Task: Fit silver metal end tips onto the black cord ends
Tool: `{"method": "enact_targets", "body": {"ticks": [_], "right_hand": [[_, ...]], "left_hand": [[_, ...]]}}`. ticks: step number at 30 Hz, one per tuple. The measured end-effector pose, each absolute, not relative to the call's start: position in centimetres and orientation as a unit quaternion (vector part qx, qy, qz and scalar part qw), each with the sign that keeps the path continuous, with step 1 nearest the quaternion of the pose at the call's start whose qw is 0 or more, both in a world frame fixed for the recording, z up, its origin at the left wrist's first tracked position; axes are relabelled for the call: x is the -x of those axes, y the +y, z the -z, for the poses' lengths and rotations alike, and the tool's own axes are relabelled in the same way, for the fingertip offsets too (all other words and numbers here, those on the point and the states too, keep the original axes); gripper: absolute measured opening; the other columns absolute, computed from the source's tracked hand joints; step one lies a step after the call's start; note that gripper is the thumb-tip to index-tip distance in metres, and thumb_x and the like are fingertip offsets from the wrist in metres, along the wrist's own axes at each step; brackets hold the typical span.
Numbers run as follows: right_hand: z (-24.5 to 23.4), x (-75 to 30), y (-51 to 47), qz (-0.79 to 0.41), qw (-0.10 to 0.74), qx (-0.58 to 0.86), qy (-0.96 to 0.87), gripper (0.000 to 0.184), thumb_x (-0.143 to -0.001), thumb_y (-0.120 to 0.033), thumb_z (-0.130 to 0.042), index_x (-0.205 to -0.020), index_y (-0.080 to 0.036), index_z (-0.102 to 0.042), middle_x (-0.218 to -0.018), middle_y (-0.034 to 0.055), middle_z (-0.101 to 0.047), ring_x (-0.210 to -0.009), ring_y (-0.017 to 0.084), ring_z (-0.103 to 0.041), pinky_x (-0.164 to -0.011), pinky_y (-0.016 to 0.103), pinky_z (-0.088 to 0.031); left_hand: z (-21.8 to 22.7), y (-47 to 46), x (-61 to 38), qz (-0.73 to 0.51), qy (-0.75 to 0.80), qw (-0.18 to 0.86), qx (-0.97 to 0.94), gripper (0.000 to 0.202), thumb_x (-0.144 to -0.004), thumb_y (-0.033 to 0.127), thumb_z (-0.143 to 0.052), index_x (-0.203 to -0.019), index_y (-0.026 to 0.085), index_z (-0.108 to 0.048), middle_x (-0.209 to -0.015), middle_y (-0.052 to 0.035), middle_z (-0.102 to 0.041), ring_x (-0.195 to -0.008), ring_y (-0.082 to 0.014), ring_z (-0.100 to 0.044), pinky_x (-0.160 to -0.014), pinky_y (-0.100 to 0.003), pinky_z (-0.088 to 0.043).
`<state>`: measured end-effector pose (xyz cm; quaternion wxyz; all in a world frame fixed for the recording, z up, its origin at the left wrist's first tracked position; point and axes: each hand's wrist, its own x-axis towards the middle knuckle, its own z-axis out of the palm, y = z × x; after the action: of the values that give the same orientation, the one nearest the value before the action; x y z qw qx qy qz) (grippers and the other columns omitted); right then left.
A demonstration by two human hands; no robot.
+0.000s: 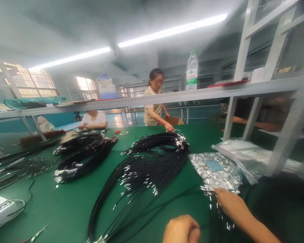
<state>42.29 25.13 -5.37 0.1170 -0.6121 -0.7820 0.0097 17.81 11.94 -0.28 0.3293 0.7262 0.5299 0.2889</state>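
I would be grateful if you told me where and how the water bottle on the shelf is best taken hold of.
Most likely around the body of the bottle, at its label, from the near side: it stands upright on the shelf, and nothing visible blocks that side. The cap is narrower, so it would probably give less to hold.

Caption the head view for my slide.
Right hand at the near edge of a silvery bag, left hand curled nearby, black cables spread across the green table.
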Motion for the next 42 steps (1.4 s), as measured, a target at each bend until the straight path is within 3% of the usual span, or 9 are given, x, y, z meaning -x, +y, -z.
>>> {"method": "enact_targets", "body": {"ticks": [4, 9, 12, 15, 18, 24, 31, 37, 42], "right_hand": [[4.1, -43.8, 25.6, -0.098, 0.211, 0.635, -0.737, 0.015, -0.078, -0.015, -0.042, -0.066, -0.018, -0.051, -0.068, 0.0087, -0.063, -0.065, 0.023, -0.062, -0.061, 0.03, -0.041], [2.3, -44.1, 23.7, -0.297, 0.389, 0.601, -0.632, 0.029, -0.085, -0.041, -0.039, -0.073, -0.019, -0.053, -0.073, 0.0063, -0.066, -0.069, 0.019, -0.064, -0.065, 0.028, -0.052], [1.2, -43.1, 21.3, -0.519, 0.532, 0.491, -0.454, 0.033, -0.069, -0.048, -0.071, -0.072, -0.018, -0.058, -0.075, 0.0045, -0.065, -0.068, 0.016, -0.06, -0.066, 0.026, -0.053], [0.4, -41.9, 19.4, -0.608, 0.579, 0.443, -0.315, 0.043, -0.047, -0.037, -0.089, -0.076, -0.017, -0.064, -0.071, 0.0017, -0.065, -0.063, 0.013, -0.055, -0.059, 0.021, -0.052], [0.2, -41.5, 18.6, -0.628, 0.594, 0.437, -0.248, 0.061, -0.038, -0.034, -0.094, -0.091, -0.015, -0.071, -0.077, 0.0034, -0.067, -0.065, 0.013, -0.056, -0.059, 0.019, -0.053], [0.9, -41.8, 18.6, -0.62, 0.617, 0.421, -0.241, 0.051, -0.041, -0.034, -0.094, -0.083, -0.014, -0.073, -0.08, 0.0057, -0.069, -0.066, 0.013, -0.058, -0.062, 0.02, -0.056], [2.1, -42.7, 18.6, -0.589, 0.666, 0.396, -0.229, 0.052, -0.047, -0.034, -0.093, -0.091, -0.016, -0.073, -0.082, 0.0047, -0.068, -0.071, 0.013, -0.059, -0.065, 0.019, -0.055], [2.5, -42.8, 18.8, -0.566, 0.683, 0.409, -0.214, 0.046, -0.048, -0.036, -0.092, -0.084, -0.015, -0.073, -0.084, 0.0059, -0.07, -0.068, 0.012, -0.057, -0.063, 0.02, -0.054], [2.5, -42.6, 18.6, -0.565, 0.678, 0.415, -0.223, 0.048, -0.047, -0.039, -0.092, -0.085, -0.016, -0.072, -0.085, 0.0064, -0.07, -0.068, 0.012, -0.056, -0.063, 0.021, -0.053]], "left_hand": [[-2.1, 12.2, -18.3, -0.326, 0.535, 0.339, -0.702, 0.03, -0.091, 0.039, -0.046, -0.103, 0.021, -0.067, -0.086, -0.0058, -0.07, -0.075, -0.0184, -0.061, -0.064, -0.025, -0.044], [-3.5, 13.1, -18.9, -0.376, 0.54, 0.336, -0.674, 0.032, -0.092, 0.035, -0.043, -0.094, 0.017, -0.069, -0.084, -0.0048, -0.071, -0.076, -0.0175, -0.061, -0.069, -0.025, -0.044], [-2.9, 13.2, -19.4, -0.354, 0.553, 0.315, -0.686, 0.031, -0.092, 0.03, -0.041, -0.091, 0.017, -0.069, -0.084, -0.0058, -0.072, -0.076, -0.0183, -0.063, -0.07, -0.026, -0.043], [-1.6, 12.9, -19.9, -0.323, 0.555, 0.281, -0.713, 0.03, -0.092, 0.024, -0.04, -0.089, 0.018, -0.069, -0.084, -0.0077, -0.072, -0.077, -0.0196, -0.064, -0.069, -0.028, -0.043], [-0.6, 12.6, -20.8, -0.268, 0.571, 0.263, -0.73, 0.028, -0.089, 0.016, -0.043, -0.092, 0.018, -0.07, -0.089, -0.012, -0.072, -0.083, -0.0242, -0.066, -0.073, -0.032, -0.045], [-1.2, 13.3, -24.4, -0.286, 0.57, 0.289, -0.714, 0.035, -0.085, 0.012, -0.047, -0.115, 0.014, -0.064, -0.105, -0.0137, -0.071, -0.094, -0.0266, -0.066, -0.083, -0.037, -0.049], [1.0, 14.3, -25.4, -0.372, 0.512, 0.257, -0.731, 0.031, -0.087, 0.015, -0.046, -0.104, 0.018, -0.071, -0.097, -0.0088, -0.073, -0.089, -0.024, -0.068, -0.08, -0.032, -0.05], [5.1, 14.7, -24.4, -0.419, 0.5, 0.191, -0.733, 0.032, -0.087, 0.017, -0.042, -0.096, 0.019, -0.073, -0.081, -0.0085, -0.073, -0.074, -0.0221, -0.068, -0.068, -0.029, -0.05], [5.0, 14.7, -24.7, -0.417, 0.486, 0.206, -0.74, 0.031, -0.087, 0.017, -0.043, -0.096, 0.019, -0.073, -0.081, -0.0077, -0.073, -0.074, -0.0212, -0.069, -0.067, -0.027, -0.049]]}}
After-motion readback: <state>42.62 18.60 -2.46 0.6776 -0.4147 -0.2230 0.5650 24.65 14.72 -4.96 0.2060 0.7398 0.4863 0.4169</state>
